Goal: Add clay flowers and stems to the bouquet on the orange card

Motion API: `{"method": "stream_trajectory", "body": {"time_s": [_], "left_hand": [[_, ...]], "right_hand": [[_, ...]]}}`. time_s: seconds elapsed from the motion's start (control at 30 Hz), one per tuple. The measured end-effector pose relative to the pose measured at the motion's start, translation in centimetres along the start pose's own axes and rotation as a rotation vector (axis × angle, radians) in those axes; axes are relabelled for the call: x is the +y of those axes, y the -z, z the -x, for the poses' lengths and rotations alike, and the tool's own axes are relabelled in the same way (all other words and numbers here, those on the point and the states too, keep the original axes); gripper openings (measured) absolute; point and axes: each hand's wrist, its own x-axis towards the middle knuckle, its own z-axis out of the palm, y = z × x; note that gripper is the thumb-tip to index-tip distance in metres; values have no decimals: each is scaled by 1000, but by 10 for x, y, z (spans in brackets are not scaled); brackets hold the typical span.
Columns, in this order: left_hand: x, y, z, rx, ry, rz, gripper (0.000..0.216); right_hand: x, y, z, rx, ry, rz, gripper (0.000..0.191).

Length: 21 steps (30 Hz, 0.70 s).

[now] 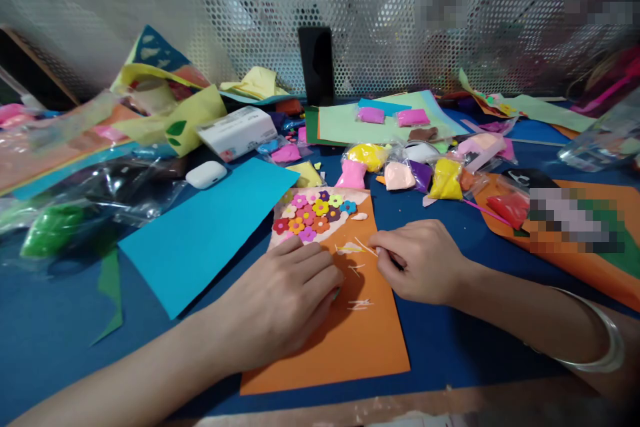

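the left hand (285,307) lay palm down on the near left part of the orange sheet (360,340), fingers close together and flat, likely to pin the paper so it would not slide. the right hand (420,260) rested just right of it at the sheet's right edge, fingers curled and their tips pinched on a pale strip (367,246), its near end hidden under the fingers. more short white slivers (360,303) lay on the orange between the two hands. the sheet's near edge sat close to the near edge of the table (50,327), with bare blue on both sides of the forearms, so the elbows had room. a silver bangle (607,347) sat on the right forearm.

at the sheet's far end a cluster of clay flowers (313,208) lay on a pale backing, just beyond the fingertips. a turquoise sheet (205,240) lay tilted to the left, its corner close to the orange one. farther off, clay packets (445,179) crowded the right, an earbud case (206,175) and white box (239,132) the left. a dark slab (317,65) stood against the mesh wall (250,0), which closed the far side.
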Motion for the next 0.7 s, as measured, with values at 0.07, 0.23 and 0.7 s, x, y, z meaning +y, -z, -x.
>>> {"method": "stream_trajectory", "body": {"time_s": [0.07,0.23,0.7], "left_hand": [[1,0,-1,-5,3,5,18],[4,-1,-4,19,-12,33,17],[4,-1,-6,31,-38,107,13]], "right_hand": [[0,0,0,4,4,3,26],[1,0,0,-3,11,9,25],[0,2,-2,11,28,21,27]]}}
